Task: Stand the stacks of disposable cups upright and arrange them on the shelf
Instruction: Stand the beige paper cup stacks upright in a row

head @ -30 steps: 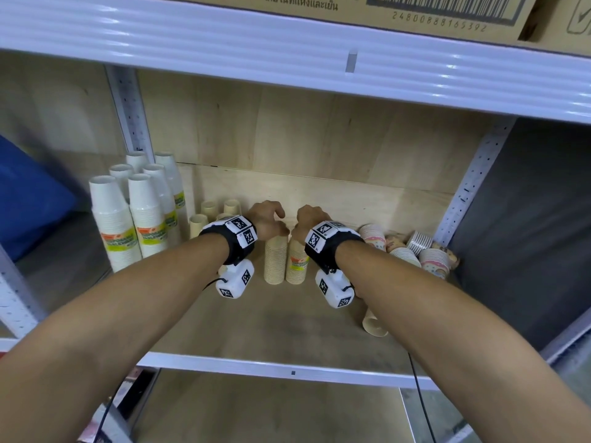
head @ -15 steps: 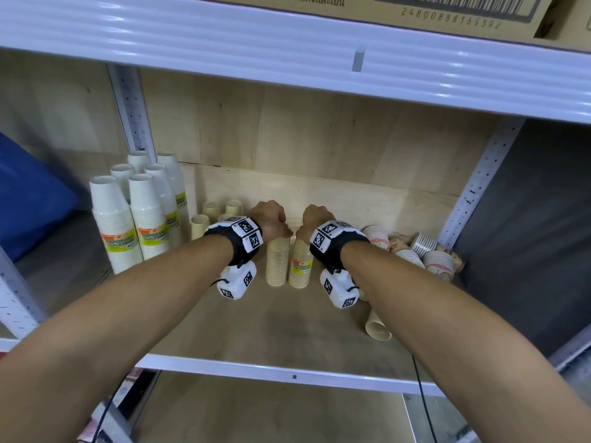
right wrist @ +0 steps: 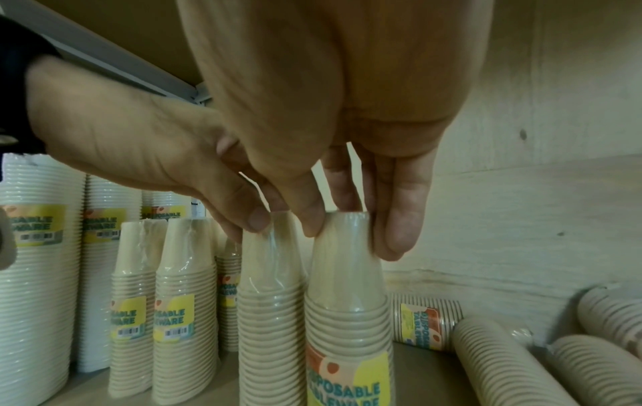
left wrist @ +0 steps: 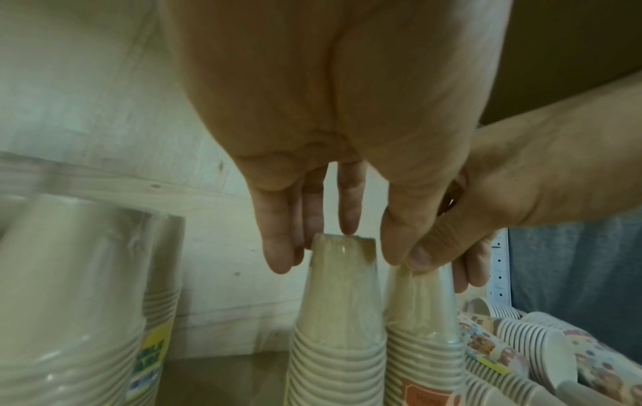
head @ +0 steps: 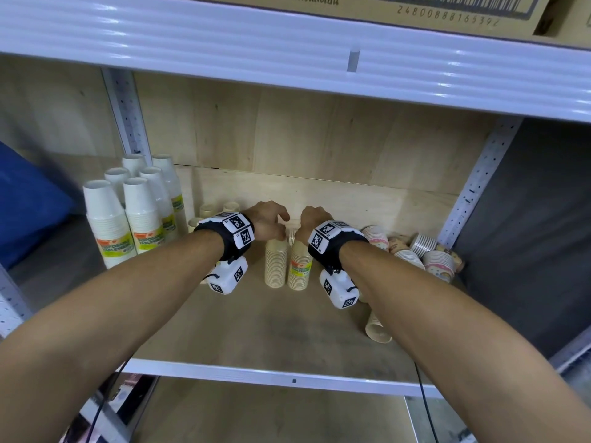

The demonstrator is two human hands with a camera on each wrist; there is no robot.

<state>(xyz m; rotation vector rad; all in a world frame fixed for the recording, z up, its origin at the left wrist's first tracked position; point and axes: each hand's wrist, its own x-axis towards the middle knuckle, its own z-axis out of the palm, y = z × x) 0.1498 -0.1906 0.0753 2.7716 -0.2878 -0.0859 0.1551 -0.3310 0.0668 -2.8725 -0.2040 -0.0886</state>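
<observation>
Two wrapped stacks of beige cups stand upright side by side mid-shelf: a plain left stack and a right stack with a yellow label. My left hand comes down from above and pinches the top of the left stack between thumb and fingers. In the same way my right hand pinches the top of the right stack. The two hands almost touch. Both stack bases rest on the wooden shelf board.
Tall white cup stacks stand at the left, with short beige stacks behind my left wrist. Printed cup stacks lie in a heap at the right, and one beige stack lies under my right forearm. The upper shelf hangs low overhead.
Both hands have stayed on the tops of the two beige stacks. The stacks stand in nearly the same place, still upright.
</observation>
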